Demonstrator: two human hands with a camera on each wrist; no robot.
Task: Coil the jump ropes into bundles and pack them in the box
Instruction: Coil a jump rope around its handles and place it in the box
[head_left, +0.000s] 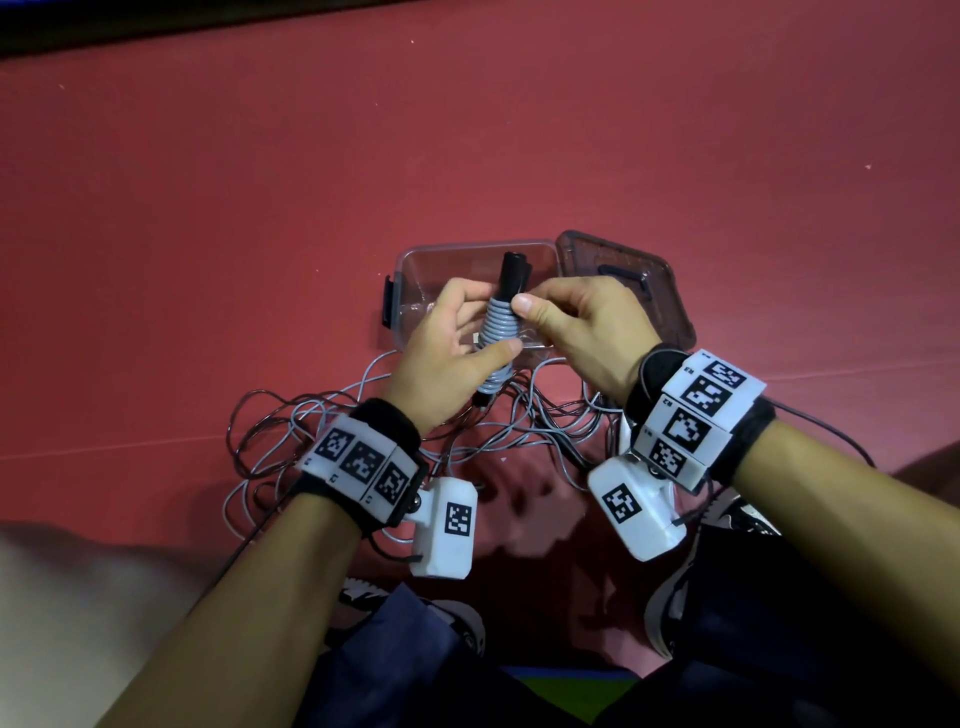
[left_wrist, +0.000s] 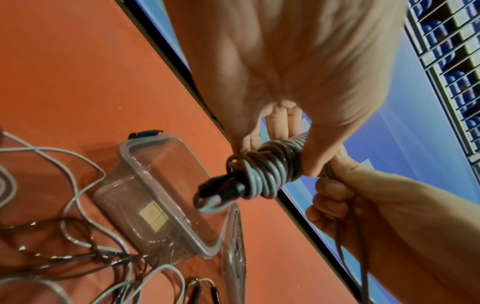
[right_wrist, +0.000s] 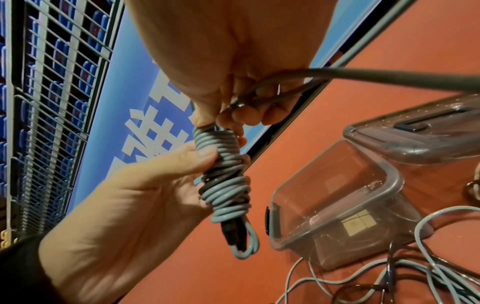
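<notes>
Red mat floor (head_left: 208, 260); clear plastic box (head_left: 415, 260) just beyond the hands, dark lid (head_left: 623, 275) off at its right, loose grey cords (head_left: 291, 431) tangled near. Grey rope wound round black handles (head_left: 498, 327), above box: light, springy, likely to unwind; best clasped mid-coil. Left hand (head_left: 447, 353) clasps coil; right hand (head_left: 576, 322) pinches the free end

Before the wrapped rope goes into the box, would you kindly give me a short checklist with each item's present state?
1. Grey rope bundle held by the left hand: ok.
2. Right hand pinching the rope at the bundle's top: ok.
3. Loose end secured: cannot tell.
4. Clear box open, lid beside it: ok.
5. Box holds no bundle yet: ok.
6. Loose ropes on the floor, still uncoiled: not ok.
</notes>
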